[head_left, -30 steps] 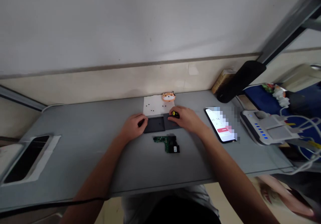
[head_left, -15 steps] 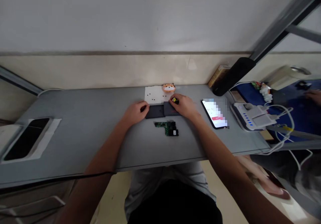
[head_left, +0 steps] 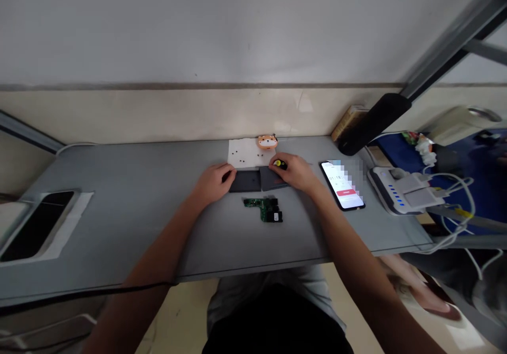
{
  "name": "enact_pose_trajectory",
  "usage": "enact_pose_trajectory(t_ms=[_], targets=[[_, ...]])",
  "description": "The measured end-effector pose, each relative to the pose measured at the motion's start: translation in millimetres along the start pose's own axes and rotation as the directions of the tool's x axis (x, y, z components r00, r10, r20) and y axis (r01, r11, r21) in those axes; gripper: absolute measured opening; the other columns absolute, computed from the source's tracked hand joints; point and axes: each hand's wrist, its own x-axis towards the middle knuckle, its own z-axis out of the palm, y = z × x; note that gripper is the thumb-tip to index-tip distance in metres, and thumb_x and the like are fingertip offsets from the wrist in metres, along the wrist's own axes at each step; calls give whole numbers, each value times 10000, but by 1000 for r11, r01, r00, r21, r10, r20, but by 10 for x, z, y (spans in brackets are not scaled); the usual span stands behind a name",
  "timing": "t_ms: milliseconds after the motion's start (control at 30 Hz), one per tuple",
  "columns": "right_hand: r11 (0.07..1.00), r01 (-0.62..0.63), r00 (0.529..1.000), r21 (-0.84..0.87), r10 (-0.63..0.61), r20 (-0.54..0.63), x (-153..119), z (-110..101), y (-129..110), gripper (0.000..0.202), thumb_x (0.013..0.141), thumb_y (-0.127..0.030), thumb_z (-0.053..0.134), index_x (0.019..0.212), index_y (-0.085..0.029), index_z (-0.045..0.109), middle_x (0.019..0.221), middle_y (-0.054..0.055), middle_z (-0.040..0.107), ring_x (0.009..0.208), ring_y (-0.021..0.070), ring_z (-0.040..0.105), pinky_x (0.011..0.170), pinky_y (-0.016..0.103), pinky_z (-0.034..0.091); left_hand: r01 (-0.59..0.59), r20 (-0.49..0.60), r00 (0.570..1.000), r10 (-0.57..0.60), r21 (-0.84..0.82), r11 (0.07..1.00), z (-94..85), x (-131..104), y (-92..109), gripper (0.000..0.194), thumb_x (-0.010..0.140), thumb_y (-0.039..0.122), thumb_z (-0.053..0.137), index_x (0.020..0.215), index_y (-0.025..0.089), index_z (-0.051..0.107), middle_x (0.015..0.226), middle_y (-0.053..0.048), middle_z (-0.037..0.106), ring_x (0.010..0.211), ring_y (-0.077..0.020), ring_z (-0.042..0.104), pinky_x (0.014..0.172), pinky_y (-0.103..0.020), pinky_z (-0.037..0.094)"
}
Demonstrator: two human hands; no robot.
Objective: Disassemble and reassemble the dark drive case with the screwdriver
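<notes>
The right case half (head_left: 271, 180) has turned slightly beside the left case half (head_left: 245, 181), mid-frame. The right hand's (head_left: 295, 170) fingers clasp a yellow-ended tool (head_left: 278, 162) against it; the left hand's (head_left: 217, 183) pinch the other's end. Seemingly positioning the halves; next calls for steadiness, clear of the circuit board (head_left: 263, 204) below.

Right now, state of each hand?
Left hand: closed on a flat black rectangular casing.
Right hand: closed on a black handle with yellow end, at a dark grey panel.

A grey desk (head_left: 138, 201) meets the far wall (head_left: 222, 31), whitish above cream. A metal post (head_left: 447, 47) slants at right. Pale floor (head_left: 184, 311) shows near.
</notes>
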Motion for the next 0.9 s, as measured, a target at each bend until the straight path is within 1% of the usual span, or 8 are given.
enact_pose_trajectory(t_ms=[67,233,333,500,700,800,900], targets=[[1000,-4,1000,-27,4,2,-2,1,0,147,961,-288,579,967,-225,711,931,44,768,783,195,648,701,288,397,3,-3,1000,-3,24,1000,18,4,2,270,985,288,427,822,208,628,845,-73,716,777,-215,647,764,-337,510],[993,48,999,-108,-46,25,-17,25,-16,161,983,-257,538,1019,-240,694,1036,53,768,840,212,667,701,298,385,6,-41,999,-2,110,994,69,-1,7,248,962,249,442,797,227,625,812,-58,712,764,-213,647,770,-340,519],[991,41,999,-127,-37,36,-22,18,-36,168,993,-247,524,1034,-241,687,1060,51,765,873,219,673,705,299,384,6,-47,999,0,129,992,80,-5,17,244,961,252,443,798,230,624,802,-54,706,751,-212,643,764,-340,520],[991,22,998,-134,-13,62,-5,28,-37,166,989,-241,532,1046,-233,688,1065,61,763,882,228,678,697,302,385,11,-25,1000,-8,101,995,72,-5,29,270,974,269,419,788,223,609,792,-62,692,752,-216,637,766,-349,519],[996,23,999,-89,-26,-28,39,175,-41,175,999,-261,519,1038,-227,687,1086,76,752,942,236,677,726,302,405,-1,2,1000,1,54,999,65,-1,53,267,985,272,414,832,222,626,837,-63,701,797,-218,647,819,-360,528],[995,31,999,-92,-33,-22,45,223,-66,177,1005,-266,515,1037,-225,684,1066,78,747,933,232,675,719,299,403,-13,22,1000,12,37,999,53,-1,54,262,987,260,411,848,219,629,823,-56,692,791,-209,644,822,-352,526],[993,25,999,-115,-29,-36,50,219,-67,173,999,-278,522,1026,-235,688,1035,76,746,897,231,673,685,298,389,-25,53,998,24,21,999,17,-4,38,281,1007,272,392,869,213,629,839,-62,689,796,-208,639,805,-344,520]])
